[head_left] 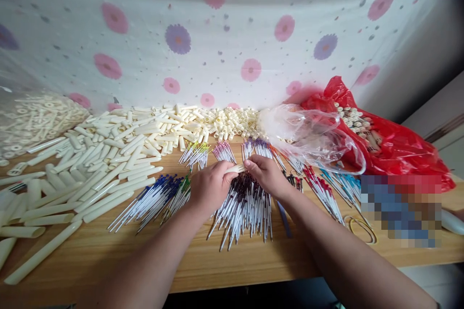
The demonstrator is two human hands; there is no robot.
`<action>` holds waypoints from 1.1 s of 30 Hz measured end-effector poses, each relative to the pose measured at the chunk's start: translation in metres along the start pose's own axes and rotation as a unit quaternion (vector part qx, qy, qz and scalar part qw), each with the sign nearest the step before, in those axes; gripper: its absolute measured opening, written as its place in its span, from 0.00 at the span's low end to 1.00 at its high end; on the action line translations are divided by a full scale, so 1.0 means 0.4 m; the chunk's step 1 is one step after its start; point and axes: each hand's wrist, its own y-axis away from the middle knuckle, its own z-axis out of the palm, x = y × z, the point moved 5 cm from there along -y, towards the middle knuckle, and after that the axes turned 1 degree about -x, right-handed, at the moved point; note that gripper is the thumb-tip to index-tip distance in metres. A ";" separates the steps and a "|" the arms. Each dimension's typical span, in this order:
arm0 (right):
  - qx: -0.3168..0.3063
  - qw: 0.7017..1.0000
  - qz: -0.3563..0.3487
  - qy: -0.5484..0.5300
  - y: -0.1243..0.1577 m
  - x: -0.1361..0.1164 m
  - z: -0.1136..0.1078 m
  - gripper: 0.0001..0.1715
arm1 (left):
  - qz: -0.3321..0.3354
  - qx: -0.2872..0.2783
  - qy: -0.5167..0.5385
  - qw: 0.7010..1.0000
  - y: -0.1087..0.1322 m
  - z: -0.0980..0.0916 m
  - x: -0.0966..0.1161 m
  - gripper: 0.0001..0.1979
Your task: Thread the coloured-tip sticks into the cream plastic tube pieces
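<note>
Our left hand (210, 187) and right hand (267, 174) come together over the far end of a pile of dark-tipped pen refills (244, 212) on the wooden bench (224, 275). Both are pinched on one short cream pen part (237, 169), held just above that pile; whether it is one piece or two joined, we cannot tell. We judge that any push or twist works best straight along its length, with both ends in line and a light, even pinch. Left of the pile lie blue-tipped refills (147, 200) and, farther left, loose cream barrels (97, 188); right of it, red-tipped refills (324, 193). Raised wrists should avoid sweeping these bundles together.
</note>
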 end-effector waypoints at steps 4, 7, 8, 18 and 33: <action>0.011 1.000 -0.022 0.010 0.005 -0.008 -0.003 0.27 | 0.014 0.007 0.007 1.000 0.003 -0.002 0.006 0.09; -0.012 0.992 -0.116 0.038 0.013 -0.028 -0.022 0.21 | 0.000 -0.026 0.034 0.999 0.002 0.000 0.006 0.09; -0.021 0.987 -0.145 0.061 0.014 -0.032 -0.026 0.20 | -0.003 -0.039 0.043 0.998 0.001 0.001 0.006 0.09; -0.009 0.995 -0.071 0.063 0.006 -0.006 -0.004 0.26 | 0.013 -0.012 0.050 0.999 0.002 0.005 0.003 0.12; 0.058 0.938 -0.288 0.183 0.033 -0.066 -0.020 0.20 | -0.053 -0.272 0.381 0.882 0.016 0.056 0.017 0.22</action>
